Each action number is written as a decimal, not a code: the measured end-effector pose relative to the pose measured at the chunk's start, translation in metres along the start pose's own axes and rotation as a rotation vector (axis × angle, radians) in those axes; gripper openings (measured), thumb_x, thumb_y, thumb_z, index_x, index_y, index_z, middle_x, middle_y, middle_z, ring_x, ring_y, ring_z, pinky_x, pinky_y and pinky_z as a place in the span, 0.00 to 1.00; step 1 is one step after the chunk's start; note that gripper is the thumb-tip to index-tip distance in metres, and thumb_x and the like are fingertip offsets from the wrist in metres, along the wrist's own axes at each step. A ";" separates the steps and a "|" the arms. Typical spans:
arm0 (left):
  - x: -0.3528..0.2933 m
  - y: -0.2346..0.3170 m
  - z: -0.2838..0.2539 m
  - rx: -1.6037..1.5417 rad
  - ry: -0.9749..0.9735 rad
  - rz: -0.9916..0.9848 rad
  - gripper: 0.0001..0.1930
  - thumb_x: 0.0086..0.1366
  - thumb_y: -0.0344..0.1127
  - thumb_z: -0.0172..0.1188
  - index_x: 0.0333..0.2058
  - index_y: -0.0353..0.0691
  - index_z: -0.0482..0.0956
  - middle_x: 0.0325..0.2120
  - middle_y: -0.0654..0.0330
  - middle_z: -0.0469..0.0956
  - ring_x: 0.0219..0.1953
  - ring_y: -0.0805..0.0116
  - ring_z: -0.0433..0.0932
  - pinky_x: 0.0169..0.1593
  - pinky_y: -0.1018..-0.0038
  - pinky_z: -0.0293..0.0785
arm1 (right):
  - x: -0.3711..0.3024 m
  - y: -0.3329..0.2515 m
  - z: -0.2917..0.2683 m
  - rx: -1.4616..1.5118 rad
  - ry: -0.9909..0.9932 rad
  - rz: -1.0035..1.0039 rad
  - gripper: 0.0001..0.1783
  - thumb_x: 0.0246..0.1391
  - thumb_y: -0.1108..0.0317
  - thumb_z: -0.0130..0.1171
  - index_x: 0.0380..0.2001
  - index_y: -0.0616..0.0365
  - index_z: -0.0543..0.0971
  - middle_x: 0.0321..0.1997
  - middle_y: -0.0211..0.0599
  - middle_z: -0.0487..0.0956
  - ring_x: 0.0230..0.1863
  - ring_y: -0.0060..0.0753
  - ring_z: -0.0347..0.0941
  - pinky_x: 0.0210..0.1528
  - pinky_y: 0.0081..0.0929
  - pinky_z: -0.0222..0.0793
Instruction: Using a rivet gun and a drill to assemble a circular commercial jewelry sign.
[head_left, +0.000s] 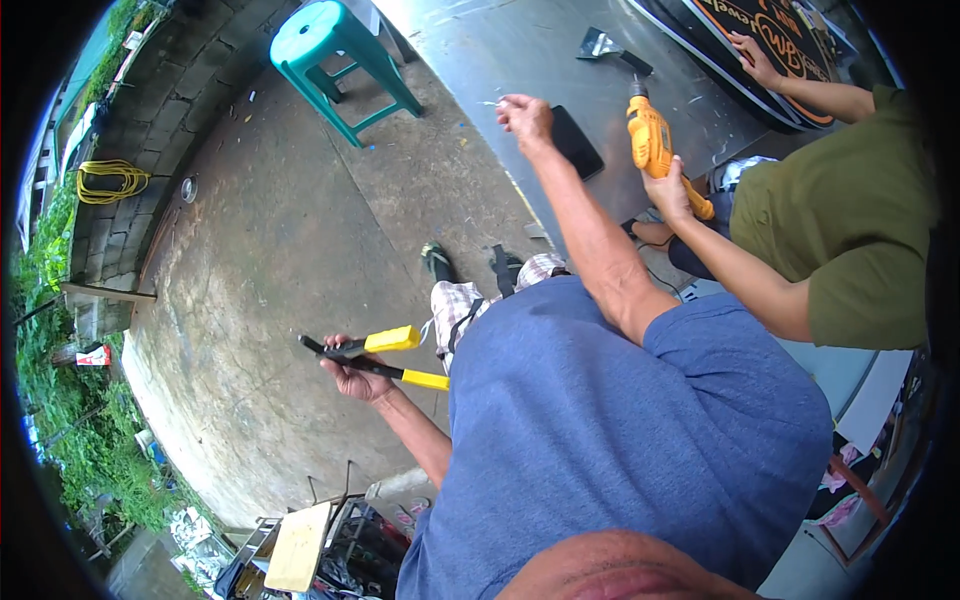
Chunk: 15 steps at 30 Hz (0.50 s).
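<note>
My left hand (358, 372) is closed around the black body of a hand riveter (392, 341), held out over the concrete floor. Its two yellow-sleeved handles stand apart and point toward my body. At the edge of the metal-topped table (480, 50), my right hand (527, 120) pinches a small, thin, silvery piece (489, 103) too small to name. Beside that hand a black phone (577, 142) lies flat on the tabletop. Further right, a co-worker's hand grips a yellow power drill (650, 140), its bit pointing away over the table.
A round sign board (770, 50) lies on the table, touched by the co-worker's other hand. A dark-handled scraper-like tool (612, 50) is near the drill. A green stool (340, 55) stands beyond the table's left edge. Yellow cable (110, 182) hangs on the block wall.
</note>
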<state>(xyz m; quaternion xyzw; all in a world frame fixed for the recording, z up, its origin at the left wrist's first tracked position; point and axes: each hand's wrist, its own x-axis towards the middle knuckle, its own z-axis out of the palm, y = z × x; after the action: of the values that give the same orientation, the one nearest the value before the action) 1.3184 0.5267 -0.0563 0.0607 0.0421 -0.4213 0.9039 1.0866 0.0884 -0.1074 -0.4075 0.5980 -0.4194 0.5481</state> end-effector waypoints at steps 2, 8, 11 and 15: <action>0.051 0.020 0.009 0.072 -0.051 -0.057 0.20 0.68 0.33 0.59 0.54 0.26 0.70 0.48 0.46 0.76 0.54 0.52 0.76 0.59 0.58 0.74 | 0.025 -0.004 -0.004 -0.078 0.054 -0.011 0.13 0.54 0.74 0.62 0.43 0.67 0.82 0.30 0.39 0.84 0.24 0.20 0.77 0.22 0.18 0.71; 0.197 0.036 0.056 0.108 -0.146 -0.259 0.20 0.70 0.35 0.56 0.55 0.28 0.66 0.48 0.45 0.73 0.54 0.46 0.73 0.61 0.54 0.72 | 0.088 -0.024 -0.009 -0.285 0.133 0.101 0.11 0.52 0.74 0.63 0.39 0.65 0.83 0.29 0.39 0.84 0.23 0.20 0.77 0.20 0.18 0.71; 0.261 0.018 0.080 0.178 -0.187 -0.347 0.21 0.71 0.35 0.56 0.55 0.27 0.65 0.48 0.43 0.73 0.54 0.42 0.72 0.61 0.53 0.72 | 0.114 -0.028 -0.011 -0.350 0.194 0.128 0.10 0.52 0.74 0.63 0.38 0.65 0.83 0.28 0.38 0.84 0.22 0.21 0.78 0.20 0.18 0.71; 0.333 -0.035 0.096 0.210 -0.242 -0.480 0.20 0.71 0.36 0.55 0.54 0.27 0.65 0.47 0.45 0.71 0.53 0.45 0.71 0.60 0.55 0.71 | 0.153 -0.023 -0.027 -0.266 0.272 0.028 0.10 0.53 0.74 0.61 0.38 0.63 0.84 0.28 0.36 0.84 0.22 0.20 0.78 0.23 0.20 0.73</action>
<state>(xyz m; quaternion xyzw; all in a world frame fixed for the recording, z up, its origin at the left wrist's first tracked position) 1.5080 0.2383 -0.0062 0.0915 -0.0966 -0.6294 0.7656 1.0503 -0.0624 -0.1326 -0.4075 0.7224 -0.3801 0.4095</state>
